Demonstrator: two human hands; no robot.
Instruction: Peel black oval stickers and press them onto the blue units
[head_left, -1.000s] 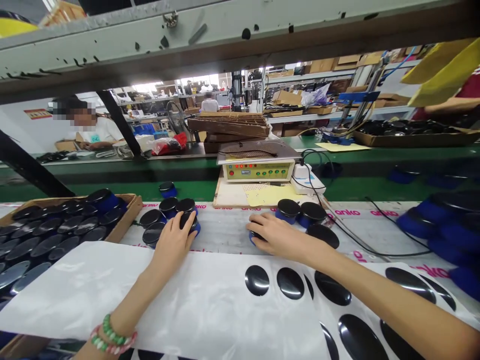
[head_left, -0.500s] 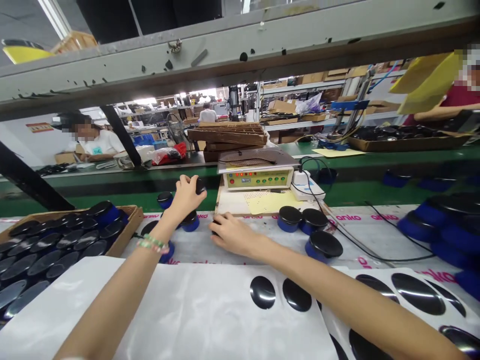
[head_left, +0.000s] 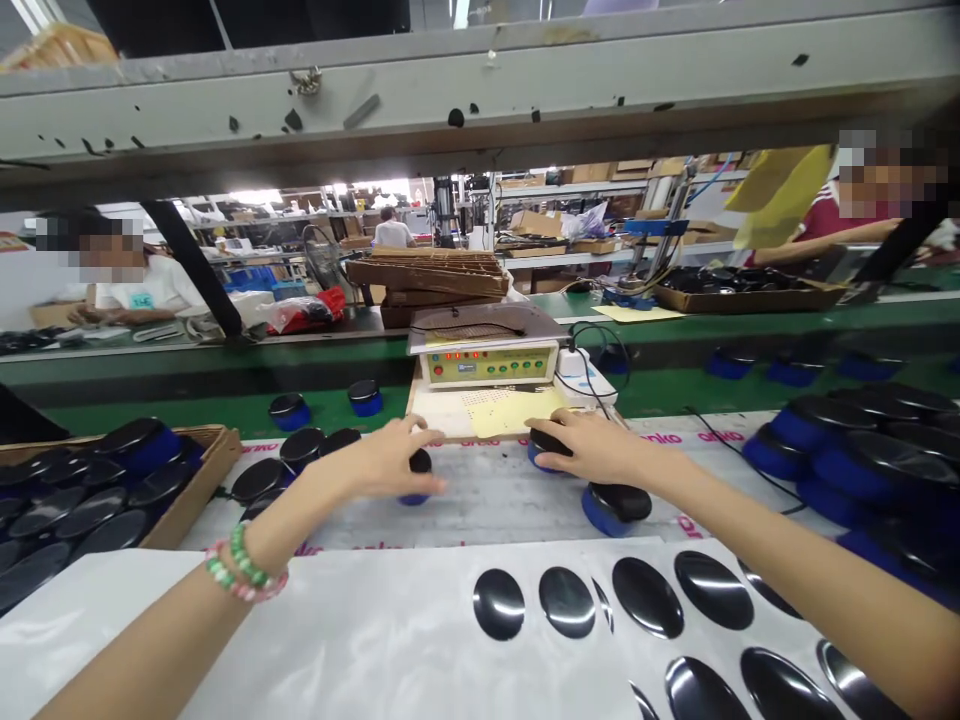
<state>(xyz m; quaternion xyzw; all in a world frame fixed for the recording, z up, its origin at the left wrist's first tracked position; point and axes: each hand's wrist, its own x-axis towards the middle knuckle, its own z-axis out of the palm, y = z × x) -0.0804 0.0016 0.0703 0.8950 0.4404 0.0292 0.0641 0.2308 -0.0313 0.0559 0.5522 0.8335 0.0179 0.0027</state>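
Observation:
My left hand [head_left: 386, 458] is beside a round blue piece with a black top [head_left: 415, 484], its thumb and fingers apart around it; the palm side is hidden. Further right, my right hand [head_left: 592, 446] has its fingers and thumb around another blue piece with a black top [head_left: 546, 442]. A similar piece [head_left: 616, 508] sits just in front of that hand. More such pieces [head_left: 259, 480] stand left of my left hand, partly behind my forearm. Two pieces rest on the green surface beyond, one [head_left: 365, 398] right of the other [head_left: 289, 411].
White sheets with black discs [head_left: 499, 604] lie in front. A control box [head_left: 487, 364] with cables stands behind. Left is a cardboard tray [head_left: 214, 480] of black-topped pieces; right, a pile of blue pieces [head_left: 862, 465]. A beam [head_left: 420, 110] crosses above. Two people sit across.
My left hand has left a piece on the green surface and come nearer, to the piece where my right hand was. My right hand has moved right to another piece. The view has shifted.

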